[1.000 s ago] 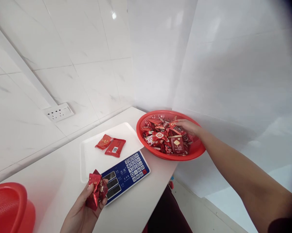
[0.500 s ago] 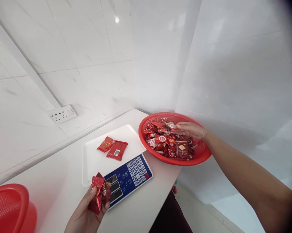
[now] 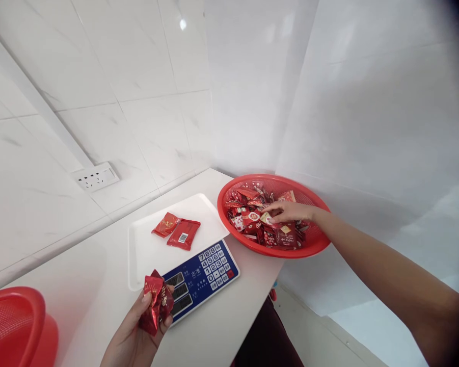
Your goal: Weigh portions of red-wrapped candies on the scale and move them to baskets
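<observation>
My left hand (image 3: 139, 326) is closed around red shiny packets (image 3: 155, 303), just in front of the scale's display. My right hand (image 3: 288, 211) reaches into a red basket (image 3: 317, 248) full of small wrapped packets; its fingers pinch a packet with a pale gold and pink wrapper (image 3: 267, 219). Two red packets (image 3: 183, 234) lie touching on the scale's white tray (image 3: 202, 206). The blue keypad panel (image 3: 200, 280) of the scale faces me, its displays partly hidden by my left hand.
Another red basket (image 3: 42, 331) stands at the lower left, cut off by the frame. The white table (image 3: 214, 341) meets a tiled wall with a socket plate (image 3: 95, 177). A wall rises behind the right basket. My dark-clothed leg shows below the table's edge.
My right hand has moved left and slightly down within the basket, and the pale packet at its fingers has shifted with it. My left hand keeps its hold, almost unmoved.
</observation>
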### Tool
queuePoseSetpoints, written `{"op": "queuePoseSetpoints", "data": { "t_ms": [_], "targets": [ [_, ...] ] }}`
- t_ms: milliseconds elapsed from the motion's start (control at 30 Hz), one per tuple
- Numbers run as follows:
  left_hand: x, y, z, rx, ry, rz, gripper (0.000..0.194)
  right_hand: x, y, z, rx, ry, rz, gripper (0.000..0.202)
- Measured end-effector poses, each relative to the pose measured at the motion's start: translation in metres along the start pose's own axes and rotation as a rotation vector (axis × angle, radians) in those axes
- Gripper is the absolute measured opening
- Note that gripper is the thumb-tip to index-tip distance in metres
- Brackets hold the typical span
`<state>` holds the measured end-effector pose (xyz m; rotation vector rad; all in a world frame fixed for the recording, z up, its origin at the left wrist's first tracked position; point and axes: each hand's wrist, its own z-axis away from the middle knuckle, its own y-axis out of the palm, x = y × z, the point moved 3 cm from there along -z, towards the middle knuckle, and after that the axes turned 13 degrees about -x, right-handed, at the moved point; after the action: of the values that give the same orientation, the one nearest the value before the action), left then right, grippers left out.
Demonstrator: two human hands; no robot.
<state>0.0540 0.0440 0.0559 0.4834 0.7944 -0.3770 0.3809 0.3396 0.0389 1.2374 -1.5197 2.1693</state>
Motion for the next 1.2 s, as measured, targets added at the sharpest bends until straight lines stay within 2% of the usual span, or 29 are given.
{"op": "queuePoseSetpoints", "data": {
  "t_ms": [133, 267, 367, 467, 567, 633, 833, 967, 1100, 1200],
  "targets": [
    [0.0, -0.002, -0.002, -0.001, -0.006, -0.007, 0.029, 0.009, 0.007, 0.0, -0.038, -0.042, 0.191, 0.082],
    [0.0, -0.001, -0.003, 0.015, -0.001, -0.008, 0.03, 0.023, 0.013, 0.002, -0.031, -0.087, 0.252, 0.086],
    [0.0, -0.001, -0.004, 0.03, 0.001, -0.006, 0.03, 0.03, 0.016, 0.001, -0.097, -0.07, 0.295, 0.075],
    [0.0, -0.005, -0.005, 0.029, -0.001, 0.0, 0.027, 0.034, 0.015, 0.002, -0.151, -0.064, 0.293, 0.051],
    [-0.001, -0.009, -0.006, 0.031, -0.005, 0.003, 0.022, 0.037, 0.009, 0.005, -0.23, -0.039, 0.278, 0.031],
    [-0.002, -0.012, -0.005, 0.041, -0.002, 0.008, 0.022, 0.04, 0.003, 0.007, -0.318, -0.009, 0.266, 0.024],
    [-0.005, -0.019, -0.005, 0.061, -0.008, 0.046, 0.024, 0.049, -0.008, 0.015, -0.541, 0.056, 0.219, 0.025],
    [-0.007, -0.024, -0.002, 0.06, -0.001, 0.077, 0.019, 0.054, -0.008, 0.014, -0.664, 0.027, 0.176, 0.02],
    [-0.011, -0.029, 0.002, 0.044, 0.022, 0.072, 0.018, 0.068, -0.005, 0.013, -0.723, -0.039, 0.148, 0.018],
    [-0.012, -0.034, 0.002, 0.044, 0.027, 0.081, 0.016, 0.088, 0.005, 0.014, -0.752, -0.079, 0.091, 0.02]
  ]
}}
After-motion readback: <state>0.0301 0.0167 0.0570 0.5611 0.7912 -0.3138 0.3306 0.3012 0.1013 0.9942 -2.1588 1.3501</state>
